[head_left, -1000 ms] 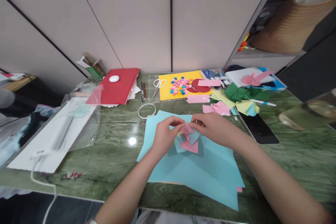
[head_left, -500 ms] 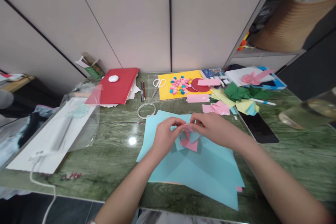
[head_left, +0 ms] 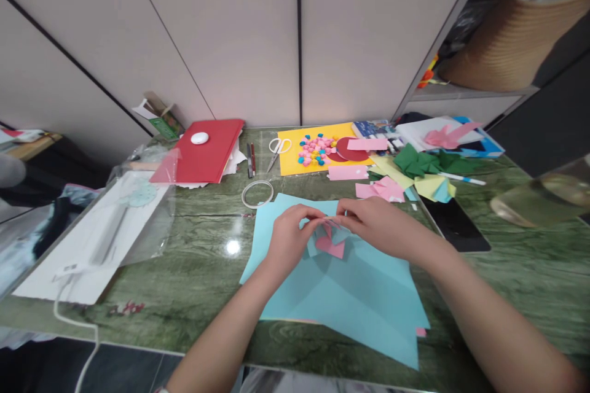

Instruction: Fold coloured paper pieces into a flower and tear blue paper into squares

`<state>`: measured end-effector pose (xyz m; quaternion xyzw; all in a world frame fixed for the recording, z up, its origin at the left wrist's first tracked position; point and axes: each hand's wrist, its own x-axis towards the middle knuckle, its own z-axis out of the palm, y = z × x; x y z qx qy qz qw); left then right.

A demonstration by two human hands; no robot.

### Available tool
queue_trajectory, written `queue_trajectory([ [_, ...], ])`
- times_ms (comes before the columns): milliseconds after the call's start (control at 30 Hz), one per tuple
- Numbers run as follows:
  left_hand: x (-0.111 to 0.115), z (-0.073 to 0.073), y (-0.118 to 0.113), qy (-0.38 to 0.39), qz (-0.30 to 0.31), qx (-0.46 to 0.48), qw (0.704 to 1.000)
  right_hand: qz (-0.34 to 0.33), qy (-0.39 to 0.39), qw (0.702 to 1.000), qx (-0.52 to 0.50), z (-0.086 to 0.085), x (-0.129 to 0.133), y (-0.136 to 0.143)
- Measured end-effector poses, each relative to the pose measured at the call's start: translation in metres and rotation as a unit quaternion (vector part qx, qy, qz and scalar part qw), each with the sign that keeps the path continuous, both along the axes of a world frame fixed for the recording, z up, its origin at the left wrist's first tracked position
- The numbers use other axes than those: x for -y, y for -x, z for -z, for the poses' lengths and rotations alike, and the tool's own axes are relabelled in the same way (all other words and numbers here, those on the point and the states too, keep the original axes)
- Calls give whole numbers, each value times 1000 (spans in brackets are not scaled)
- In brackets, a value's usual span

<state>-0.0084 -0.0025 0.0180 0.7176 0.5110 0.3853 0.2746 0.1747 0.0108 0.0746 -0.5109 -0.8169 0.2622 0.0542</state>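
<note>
Pinches a folded piece of pink and light-blue paper [head_left: 330, 247] between the fingertips of the left hand [head_left: 292, 234] and the right hand [head_left: 378, 221], gripping its upper edge from both sides. Covers part of the upper folds with the fingers. Holds it at the far half of overlapping light-blue paper sheets [head_left: 341, 307] on a green marbled table [head_left: 198, 276]; cannot tell whether touching them or just above. Has, beyond the sheets, a thin white ring [head_left: 244, 196], white-handled scissors [head_left: 277, 151] and a yellow rectangular sheet [head_left: 287, 164] bearing pink, blue and yellow little balls [head_left: 316, 150]. Has, near the right hand, pink folded paper [head_left: 387, 189] and a black flat phone [head_left: 458, 230], partly under pale-yellow folded paper [head_left: 426, 187]. Has, farther off to the left, a red flat folder [head_left: 203, 163] with a white rounded mouse [head_left: 200, 138] on top.
</note>
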Motion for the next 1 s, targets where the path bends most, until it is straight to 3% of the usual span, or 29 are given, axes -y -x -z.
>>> queue_trajectory([
  [200,0,7,1,-72,-7,-101,992,6,-5,1000,-16,1,0,1],
  [667,-2,6,2,-72,-1,-88,994,-26,-33,998,-46,0,-1,1],
  [1000,-1,7,3,-122,25,-245,962,-35,-44,998,-4,5,-1,0],
])
